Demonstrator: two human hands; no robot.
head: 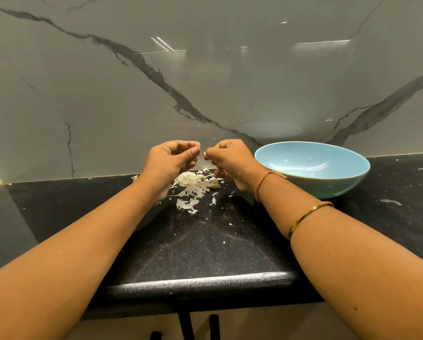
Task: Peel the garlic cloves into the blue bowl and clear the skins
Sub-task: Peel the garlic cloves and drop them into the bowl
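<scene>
1. The garlic clove (197,144) is pinched at the fingertips of the left hand (173,160), whose fingers are curled round it. The right hand (230,160), just beside it, is curled as well and nips what seems to be a skin scrap (205,153). Both are held above the table (205,246).
2. The clove is gripped only at the tips, so it could be flicked free by a sharp tug from the right hand.
3. The scrap looks thin and papery. It could be torn off short, and a patch might be left on the clove.
4. The skin pile (193,184) lies directly below and between the hands. A dropped clove, pale on pale, could easily be lost there.
5. The blue bowl (328,185) stands just outside the right hand, near its wrist. Flakes stuck to the fingers could be carried into it, or its rim could be knocked by the right forearm.
6. Loose flakes are scattered nearer the person than the pile, and a stray flake (134,178) lies outside the left hand. Being light, they could be brushed off the table by the forearms.
</scene>
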